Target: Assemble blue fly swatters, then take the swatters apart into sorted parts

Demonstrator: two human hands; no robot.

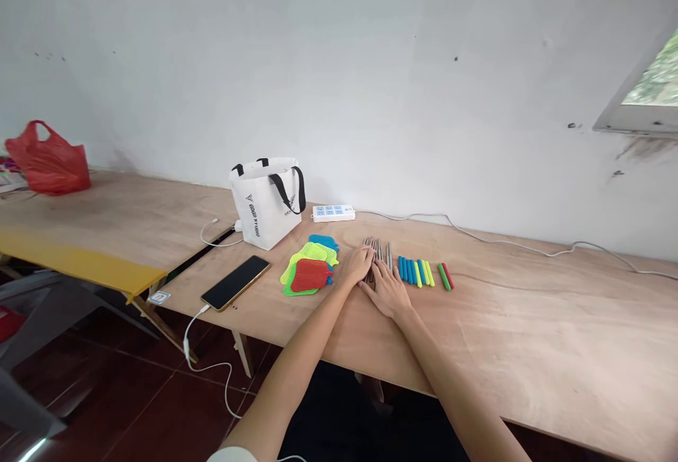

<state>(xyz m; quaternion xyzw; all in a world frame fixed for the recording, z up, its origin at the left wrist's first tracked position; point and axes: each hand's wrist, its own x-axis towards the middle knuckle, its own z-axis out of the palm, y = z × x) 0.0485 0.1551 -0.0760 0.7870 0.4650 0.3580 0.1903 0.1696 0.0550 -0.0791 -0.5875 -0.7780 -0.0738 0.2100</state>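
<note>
My left hand [359, 265] lies over the left part of a row of thin metal rods [390, 256] on the wooden table, covering much of them. My right hand [390, 292] rests on the same rods from the near side, fingers stretched out and spread. Left of the hands is a loose stack of perforated plastic fly swatter heads, with a red head [310, 275] on top of yellow, green and blue ones. On the right, several blue and yellow handles [416, 271] lie side by side. Farther right are a green and a red handle [445, 276].
A black phone [236, 283] on a white cable lies near the front left edge. Behind it stands a white bag [270, 204] with black straps. A white power strip [333, 213] sits by the wall. On the far left table is a red plastic bag [50, 162].
</note>
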